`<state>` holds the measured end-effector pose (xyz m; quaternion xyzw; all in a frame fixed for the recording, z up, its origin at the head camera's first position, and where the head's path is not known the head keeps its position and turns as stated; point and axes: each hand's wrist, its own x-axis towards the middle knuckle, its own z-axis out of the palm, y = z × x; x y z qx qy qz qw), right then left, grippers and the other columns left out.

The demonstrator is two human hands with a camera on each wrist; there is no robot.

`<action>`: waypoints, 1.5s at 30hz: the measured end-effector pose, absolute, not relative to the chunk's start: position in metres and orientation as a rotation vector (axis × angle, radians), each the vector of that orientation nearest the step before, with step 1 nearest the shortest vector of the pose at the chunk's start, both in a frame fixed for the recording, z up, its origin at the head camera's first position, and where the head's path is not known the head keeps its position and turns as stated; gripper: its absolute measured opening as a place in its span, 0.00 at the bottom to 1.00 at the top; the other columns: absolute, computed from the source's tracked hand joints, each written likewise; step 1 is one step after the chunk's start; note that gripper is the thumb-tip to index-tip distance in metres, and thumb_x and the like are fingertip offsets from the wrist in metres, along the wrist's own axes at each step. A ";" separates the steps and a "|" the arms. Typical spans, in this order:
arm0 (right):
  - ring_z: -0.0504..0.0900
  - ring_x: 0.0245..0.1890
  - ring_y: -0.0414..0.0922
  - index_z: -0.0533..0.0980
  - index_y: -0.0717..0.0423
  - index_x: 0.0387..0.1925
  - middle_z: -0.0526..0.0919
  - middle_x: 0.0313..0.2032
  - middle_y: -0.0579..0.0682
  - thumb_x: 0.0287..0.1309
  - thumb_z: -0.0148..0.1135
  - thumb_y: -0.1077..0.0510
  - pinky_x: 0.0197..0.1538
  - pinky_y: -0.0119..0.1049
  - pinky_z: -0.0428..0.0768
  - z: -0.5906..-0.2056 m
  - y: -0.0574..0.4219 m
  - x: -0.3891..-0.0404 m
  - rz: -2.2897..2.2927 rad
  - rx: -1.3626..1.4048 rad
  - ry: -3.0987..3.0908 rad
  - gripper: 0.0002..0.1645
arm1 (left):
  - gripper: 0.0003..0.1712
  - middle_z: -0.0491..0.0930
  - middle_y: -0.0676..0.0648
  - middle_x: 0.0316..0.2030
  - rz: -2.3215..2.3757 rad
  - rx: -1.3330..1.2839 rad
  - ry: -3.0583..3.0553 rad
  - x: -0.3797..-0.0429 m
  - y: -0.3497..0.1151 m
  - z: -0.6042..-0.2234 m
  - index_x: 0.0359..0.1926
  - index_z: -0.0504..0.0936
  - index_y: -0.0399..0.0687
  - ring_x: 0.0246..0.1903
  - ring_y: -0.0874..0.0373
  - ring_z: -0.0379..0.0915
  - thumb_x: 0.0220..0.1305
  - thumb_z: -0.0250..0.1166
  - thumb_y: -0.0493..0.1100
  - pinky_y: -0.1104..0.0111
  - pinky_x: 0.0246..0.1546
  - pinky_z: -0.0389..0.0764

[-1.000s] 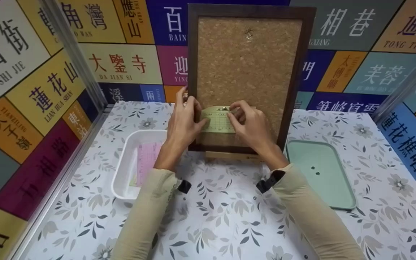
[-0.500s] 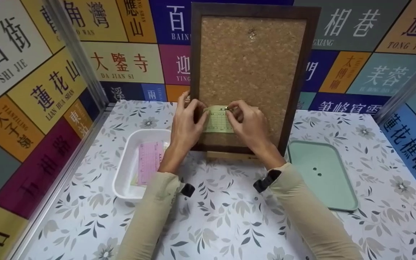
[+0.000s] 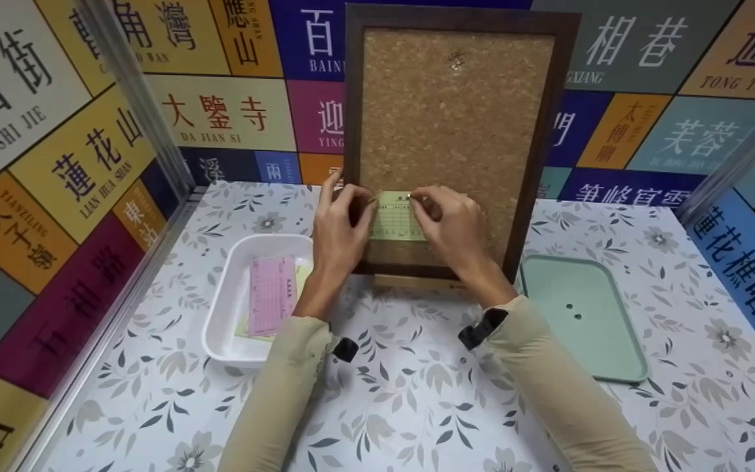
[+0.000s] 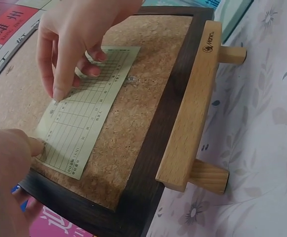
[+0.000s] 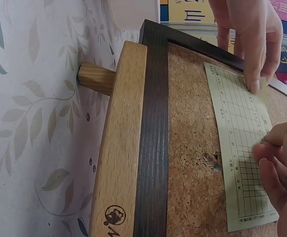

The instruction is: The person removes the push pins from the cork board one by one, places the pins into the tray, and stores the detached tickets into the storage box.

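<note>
A framed cork board (image 3: pixel 456 118) stands upright against the back wall, with a pale green printed slip (image 3: pixel 396 219) flat on its lower left part. My left hand (image 3: pixel 341 223) holds the board's left edge; its thumb (image 4: pixel 29 144) presses the slip's upper left corner while the fingers pass behind the frame. With thumb and index finger my right hand (image 3: pixel 453 226) pinches a small metallic thumbtack (image 3: pixel 409 196) at the slip's top edge. The fingertips mostly cover the tack in the right wrist view, where the slip (image 5: pixel 232 148) lies along the cork.
A wooden ledge (image 4: pixel 195 108) supports the frame's bottom. At left, a white basin (image 3: pixel 220 328) contains pink slips (image 3: pixel 271 295) and some green paper. A green tray (image 3: pixel 607 347) at right has two small dark tacks (image 3: pixel 574 311) on it. Patterned cloth covers the table.
The right fingertips have closed in over the tack, which showed more a second ago. The slip's raised upper left part now lies flatter, and the left thumb has shifted up slightly.
</note>
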<state>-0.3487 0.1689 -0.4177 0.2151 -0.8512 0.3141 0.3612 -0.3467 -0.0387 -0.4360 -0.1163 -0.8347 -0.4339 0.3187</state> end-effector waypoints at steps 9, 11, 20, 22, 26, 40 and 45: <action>0.88 0.28 0.41 0.90 0.49 0.42 0.92 0.31 0.45 0.71 0.72 0.54 0.37 0.40 0.86 -0.420 0.169 -0.349 0.754 0.547 -2.197 0.05 | 0.06 0.71 0.42 0.76 -1.168 -0.297 -2.170 -0.347 -0.038 -0.438 0.44 0.88 0.49 0.64 0.47 0.83 0.72 0.74 0.46 0.55 0.70 0.80; 0.88 0.28 0.41 0.90 0.48 0.42 0.91 0.31 0.45 0.71 0.72 0.54 0.36 0.40 0.86 -0.420 0.169 -0.349 0.756 0.547 -2.197 0.05 | 0.06 0.72 0.41 0.75 -1.171 -0.296 -2.165 -0.347 -0.038 -0.438 0.44 0.88 0.49 0.65 0.47 0.82 0.72 0.74 0.45 0.55 0.71 0.79; 0.87 0.27 0.41 0.89 0.49 0.42 0.91 0.32 0.46 0.71 0.72 0.54 0.35 0.39 0.86 -0.421 0.171 -0.349 0.773 0.552 -2.202 0.04 | 0.06 0.72 0.40 0.72 -1.178 -0.304 -2.160 -0.347 -0.037 -0.438 0.43 0.88 0.48 0.65 0.46 0.81 0.71 0.75 0.45 0.55 0.71 0.78; 0.87 0.27 0.41 0.89 0.49 0.42 0.91 0.31 0.46 0.71 0.72 0.54 0.34 0.39 0.86 -0.420 0.171 -0.349 0.779 0.552 -2.203 0.05 | 0.07 0.72 0.40 0.71 -1.177 -0.302 -2.160 -0.347 -0.037 -0.438 0.43 0.88 0.48 0.65 0.46 0.80 0.71 0.75 0.45 0.55 0.71 0.78; 0.87 0.27 0.41 0.89 0.49 0.43 0.91 0.32 0.46 0.72 0.71 0.53 0.34 0.40 0.85 -0.420 0.170 -0.348 0.791 0.549 -2.204 0.05 | 0.07 0.72 0.40 0.71 -1.175 -0.290 -2.166 -0.346 -0.037 -0.437 0.43 0.89 0.48 0.63 0.47 0.82 0.72 0.75 0.45 0.57 0.71 0.78; 0.86 0.28 0.40 0.87 0.49 0.44 0.90 0.33 0.46 0.73 0.70 0.52 0.33 0.39 0.84 -0.422 0.168 -0.348 0.855 0.551 -2.253 0.06 | 0.06 0.75 0.40 0.71 -1.252 -0.267 -2.086 -0.339 -0.039 -0.442 0.44 0.91 0.46 0.66 0.49 0.81 0.71 0.75 0.44 0.54 0.78 0.70; 0.86 0.28 0.40 0.86 0.49 0.44 0.89 0.32 0.46 0.73 0.70 0.52 0.34 0.39 0.84 -0.420 0.168 -0.348 0.886 0.552 -2.266 0.06 | 0.06 0.75 0.40 0.71 -1.274 -0.259 -2.070 -0.337 -0.037 -0.441 0.45 0.91 0.46 0.73 0.50 0.74 0.73 0.73 0.44 0.56 0.80 0.67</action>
